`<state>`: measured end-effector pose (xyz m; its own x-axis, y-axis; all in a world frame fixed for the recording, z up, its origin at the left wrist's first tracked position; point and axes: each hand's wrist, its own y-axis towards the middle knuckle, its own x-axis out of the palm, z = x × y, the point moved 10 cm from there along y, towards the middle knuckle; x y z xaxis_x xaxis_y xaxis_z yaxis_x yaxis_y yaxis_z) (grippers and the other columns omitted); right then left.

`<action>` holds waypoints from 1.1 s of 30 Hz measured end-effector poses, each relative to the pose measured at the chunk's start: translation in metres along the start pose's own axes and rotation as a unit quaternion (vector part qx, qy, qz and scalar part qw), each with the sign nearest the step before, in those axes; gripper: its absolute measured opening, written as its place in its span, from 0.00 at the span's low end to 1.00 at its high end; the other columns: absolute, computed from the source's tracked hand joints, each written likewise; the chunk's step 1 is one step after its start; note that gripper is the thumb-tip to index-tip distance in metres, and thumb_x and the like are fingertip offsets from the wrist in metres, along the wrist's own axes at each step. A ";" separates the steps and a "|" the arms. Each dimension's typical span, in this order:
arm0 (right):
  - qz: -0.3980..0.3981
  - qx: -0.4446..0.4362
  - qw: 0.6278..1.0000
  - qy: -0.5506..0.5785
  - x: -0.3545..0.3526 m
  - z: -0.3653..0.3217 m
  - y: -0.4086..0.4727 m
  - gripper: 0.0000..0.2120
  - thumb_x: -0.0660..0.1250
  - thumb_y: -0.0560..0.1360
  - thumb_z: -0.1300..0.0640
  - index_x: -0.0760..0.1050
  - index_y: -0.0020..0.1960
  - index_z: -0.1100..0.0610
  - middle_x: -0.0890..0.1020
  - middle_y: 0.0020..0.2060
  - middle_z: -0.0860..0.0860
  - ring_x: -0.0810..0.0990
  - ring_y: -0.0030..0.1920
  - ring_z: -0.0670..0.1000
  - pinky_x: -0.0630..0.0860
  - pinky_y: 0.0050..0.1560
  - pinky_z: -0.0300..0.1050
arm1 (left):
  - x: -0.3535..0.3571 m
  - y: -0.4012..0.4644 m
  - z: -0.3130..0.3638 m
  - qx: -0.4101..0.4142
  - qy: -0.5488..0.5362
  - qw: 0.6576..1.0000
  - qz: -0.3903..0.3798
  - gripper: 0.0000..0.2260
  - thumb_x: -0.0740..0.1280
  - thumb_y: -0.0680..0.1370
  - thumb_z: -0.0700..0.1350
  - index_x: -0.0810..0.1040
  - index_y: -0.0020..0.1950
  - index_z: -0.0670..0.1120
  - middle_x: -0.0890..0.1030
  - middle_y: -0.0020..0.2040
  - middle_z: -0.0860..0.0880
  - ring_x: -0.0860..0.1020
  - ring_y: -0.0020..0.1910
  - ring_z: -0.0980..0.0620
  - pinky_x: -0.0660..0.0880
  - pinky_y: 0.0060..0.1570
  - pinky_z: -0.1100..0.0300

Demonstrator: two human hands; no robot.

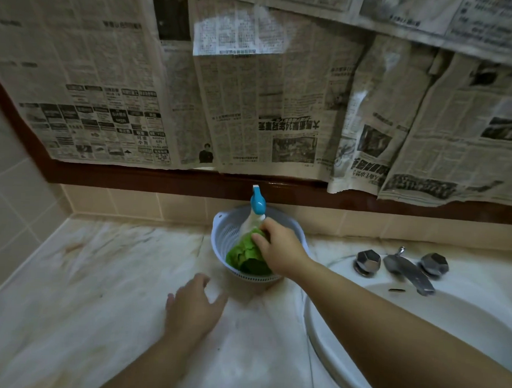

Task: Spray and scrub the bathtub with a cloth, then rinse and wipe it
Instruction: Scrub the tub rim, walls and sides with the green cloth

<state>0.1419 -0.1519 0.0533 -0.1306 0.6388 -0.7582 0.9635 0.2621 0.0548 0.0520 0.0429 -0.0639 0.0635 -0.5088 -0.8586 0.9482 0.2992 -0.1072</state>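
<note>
- Fingers (pixel 260 241) of your right hand (pixel 278 250) curl down over the green cloth (pixel 246 256), pinching its bunched top; your left hand (pixel 192 305) lies relaxed with fingers spread, flat just above or on the marble counter (pixel 83 289), grasping nothing.
- That cloth is bright green, crumpled into folds, and sits inside the pale blue perforated basket (pixel 226 239) at the back of the counter, near the tiled wall.
- Beside it in the same basket stands a spray bottle (pixel 255 214) with a whitish body and a blue trigger head.
- Your right forearm reaches in from the lower right, crossing the rim of the white basin (pixel 419 333); the left comes up from the bottom edge.
- Your bottle's long axis is nearly upright, its nozzle tip at the top, against the wall.
- Two faceted knobs flank the metal tap (pixel 406 273); newspaper sheets (pixel 253 91) cover the wall above.
</note>
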 end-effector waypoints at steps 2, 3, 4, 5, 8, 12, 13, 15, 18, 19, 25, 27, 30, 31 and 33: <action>-0.001 -0.004 1.000 0.020 -0.008 -0.012 -0.003 0.05 0.66 0.83 0.50 0.73 0.50 0.50 0.79 0.41 0.45 0.79 0.43 0.44 0.71 0.41 0.39 | -0.028 0.005 0.030 0.042 -0.108 0.993 0.036 0.21 0.71 0.75 0.63 0.74 0.64 0.55 0.79 0.60 0.57 0.79 0.59 0.52 0.76 0.59 0.52; 0.000 -0.006 0.999 0.032 -0.013 -0.019 -0.005 0.06 0.67 0.83 0.50 0.73 0.49 0.50 0.79 0.40 0.45 0.78 0.42 0.43 0.70 0.39 0.36 | -0.038 0.006 0.049 0.068 -0.149 0.986 0.027 0.20 0.73 0.75 0.61 0.74 0.63 0.56 0.79 0.58 0.58 0.78 0.57 0.55 0.77 0.55 0.55; 0.003 -0.008 0.999 0.043 -0.017 -0.026 -0.006 0.06 0.67 0.82 0.50 0.74 0.49 0.50 0.79 0.40 0.45 0.78 0.42 0.42 0.69 0.38 0.34 | -0.048 0.004 0.067 0.097 -0.176 0.979 0.013 0.19 0.74 0.75 0.59 0.74 0.62 0.57 0.78 0.57 0.59 0.77 0.56 0.57 0.77 0.51 0.58; 0.006 -0.013 0.999 0.050 -0.023 -0.035 -0.008 0.06 0.68 0.82 0.50 0.74 0.49 0.51 0.79 0.41 0.44 0.78 0.42 0.42 0.69 0.38 0.33 | -0.056 0.003 0.083 0.123 -0.191 0.974 0.001 0.17 0.75 0.76 0.56 0.74 0.61 0.58 0.78 0.56 0.60 0.77 0.55 0.60 0.75 0.49 0.61; 0.005 -0.028 0.997 0.069 -0.037 -0.058 -0.012 0.06 0.68 0.82 0.50 0.76 0.51 0.53 0.81 0.43 0.46 0.79 0.44 0.43 0.74 0.42 0.39 | -0.081 0.003 0.109 0.164 -0.199 0.966 0.017 0.12 0.74 0.77 0.48 0.77 0.58 0.57 0.81 0.53 0.58 0.79 0.53 0.58 0.76 0.47 0.61; 0.011 -0.047 0.995 0.083 -0.055 -0.075 -0.011 0.07 0.71 0.80 0.49 0.77 0.48 0.52 0.80 0.43 0.48 0.79 0.44 0.46 0.73 0.43 0.44 | -0.113 0.006 0.110 0.169 -0.223 0.959 0.050 0.02 0.73 0.78 0.47 0.82 0.50 0.53 0.83 0.48 0.54 0.81 0.50 0.53 0.79 0.50 0.53; 0.015 -0.054 0.995 0.085 -0.060 -0.079 -0.012 0.08 0.73 0.79 0.49 0.77 0.48 0.52 0.80 0.42 0.47 0.79 0.43 0.46 0.72 0.42 0.44 | -0.122 0.005 0.110 0.172 -0.233 0.956 0.048 0.02 0.74 0.78 0.48 0.82 0.47 0.53 0.83 0.46 0.54 0.81 0.48 0.53 0.79 0.48 0.53; 0.015 -0.066 0.993 0.096 -0.067 -0.086 -0.015 0.12 0.77 0.75 0.47 0.76 0.48 0.51 0.82 0.42 0.47 0.81 0.42 0.46 0.74 0.40 0.42 | -0.144 -0.001 0.113 0.182 -0.245 0.951 0.054 0.05 0.74 0.79 0.48 0.82 0.44 0.51 0.84 0.41 0.53 0.82 0.43 0.54 0.78 0.45 0.53; 0.002 -0.073 0.991 0.113 -0.070 -0.099 -0.019 0.16 0.80 0.72 0.48 0.76 0.51 0.51 0.84 0.45 0.49 0.85 0.46 0.48 0.83 0.45 0.49 | -0.184 -0.012 0.115 0.197 -0.242 0.946 0.089 0.06 0.71 0.80 0.47 0.82 0.43 0.51 0.83 0.38 0.53 0.80 0.38 0.56 0.78 0.45 0.49; 0.005 -0.082 0.990 0.114 -0.071 -0.105 -0.020 0.17 0.81 0.71 0.48 0.75 0.51 0.51 0.84 0.45 0.49 0.85 0.46 0.48 0.84 0.48 0.51 | -0.196 -0.015 0.116 0.200 -0.238 0.945 0.099 0.06 0.70 0.80 0.48 0.82 0.43 0.51 0.83 0.38 0.54 0.79 0.38 0.57 0.78 0.45 0.48; -0.041 -0.182 0.969 0.160 -0.074 -0.171 -0.034 0.30 0.84 0.67 0.48 0.71 0.61 0.50 0.82 0.49 0.51 0.84 0.49 0.48 0.83 0.49 0.44 | -0.260 -0.042 0.120 0.201 -0.209 0.944 0.156 0.02 0.70 0.80 0.48 0.81 0.48 0.55 0.84 0.40 0.52 0.82 0.42 0.52 0.80 0.45 0.49; -0.045 -0.224 0.966 0.123 -0.075 -0.192 -0.037 0.20 0.81 0.71 0.51 0.75 0.58 0.46 0.84 0.46 0.49 0.84 0.46 0.47 0.83 0.47 0.43 | -0.279 -0.051 0.121 0.202 -0.187 0.947 0.167 0.03 0.70 0.80 0.47 0.81 0.48 0.54 0.83 0.40 0.52 0.81 0.41 0.53 0.79 0.45 0.50; 0.008 -0.253 0.966 0.050 -0.088 -0.214 -0.040 0.04 0.73 0.78 0.51 0.78 0.47 0.43 0.82 0.40 0.46 0.81 0.42 0.46 0.77 0.41 0.43 | -0.302 -0.065 0.115 0.199 -0.163 0.949 0.181 0.03 0.72 0.79 0.48 0.81 0.46 0.54 0.83 0.42 0.48 0.81 0.43 0.47 0.81 0.47 0.45; 0.013 -0.263 0.964 0.027 -0.089 -0.219 -0.039 0.06 0.71 0.79 0.50 0.77 0.44 0.43 0.81 0.40 0.45 0.79 0.41 0.46 0.73 0.41 0.43 | -0.310 -0.069 0.111 0.192 -0.157 0.950 0.191 0.04 0.73 0.78 0.50 0.81 0.45 0.54 0.83 0.42 0.48 0.82 0.43 0.46 0.81 0.47 0.43; 0.025 -0.299 0.954 -0.027 -0.093 -0.231 -0.042 0.11 0.70 0.79 0.48 0.74 0.40 0.44 0.75 0.41 0.46 0.74 0.43 0.50 0.66 0.43 0.44 | -0.323 -0.079 0.106 0.174 -0.137 0.953 0.205 0.06 0.73 0.78 0.50 0.80 0.44 0.53 0.83 0.42 0.47 0.81 0.43 0.44 0.80 0.48 0.42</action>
<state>0.0597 -0.0548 0.2713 -0.0614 0.6275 -0.7762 0.6612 0.6081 0.4394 -0.0105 0.0981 0.2745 0.4843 -0.6135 -0.6238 0.8693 0.2569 0.4223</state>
